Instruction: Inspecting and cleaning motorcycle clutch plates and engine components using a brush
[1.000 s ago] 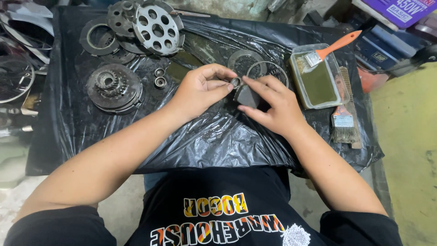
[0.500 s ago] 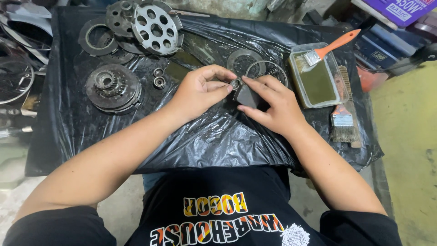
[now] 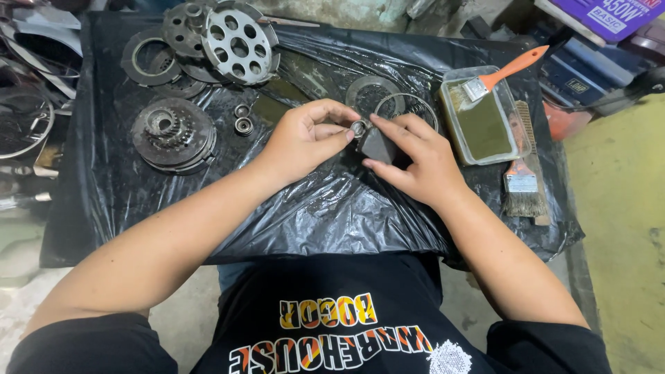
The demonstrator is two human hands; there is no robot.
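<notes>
Hands meet over the middle of the black plastic sheet (image 3: 318, 215), fingertips together around a small metal ring (image 3: 359, 127), round and grey with a dark centre, like a little bearing or bushing. The left hand (image 3: 305, 142) pinches it between thumb and forefinger from the nine o'clock side; the right hand (image 3: 415, 159) touches it with its forefinger from three o'clock. Under the right hand's fingers, just at five o'clock of the ring, sits a dark grey pad (image 3: 377, 145), blocky and matt, held by the right thumb and fingers; whether it is a cloth or a sanding block cannot be told.

Around the hands, at ten o'clock, two more small bearings (image 3: 242, 119) lie side by side on the sheet. Farther at nine o'clock rests a toothed clutch hub (image 3: 172, 133) on stacked plates. At eleven o'clock lies a silvery drilled clutch plate (image 3: 239, 45) beside dark friction rings (image 3: 149, 59). At one o'clock, just beyond the fingers, a thin wire-like ring (image 3: 409, 107) overlaps a round disc (image 3: 367, 93). At three o'clock stands a clear tub (image 3: 485, 121) of murky greenish liquid with an orange-handled brush (image 3: 502, 69) resting across it; a second brush (image 3: 523, 176) lies beside it.
</notes>
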